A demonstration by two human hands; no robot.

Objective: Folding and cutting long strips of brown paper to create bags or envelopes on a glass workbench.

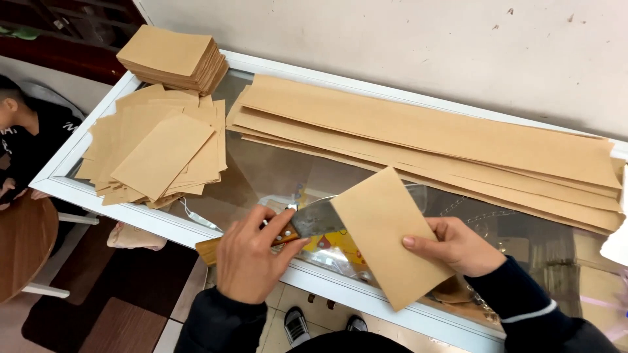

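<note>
My left hand [252, 255] grips the wooden handle of a broad-bladed knife [318, 219] over the front edge of a glass-topped counter [261, 173]. The blade's tip is hidden behind a folded brown paper piece [386, 238]. My right hand [458, 245] pinches that paper by its right edge and holds it tilted above the glass. Long brown paper strips [425, 140] lie stacked along the back of the counter.
Loose cut brown paper pieces [157, 153] are spread on the counter's left part, and a neat pile of them [173, 57] sits at the far left corner. Another person in black [26, 137] sits at the left beside a round wooden table [23, 242]. A wall runs behind.
</note>
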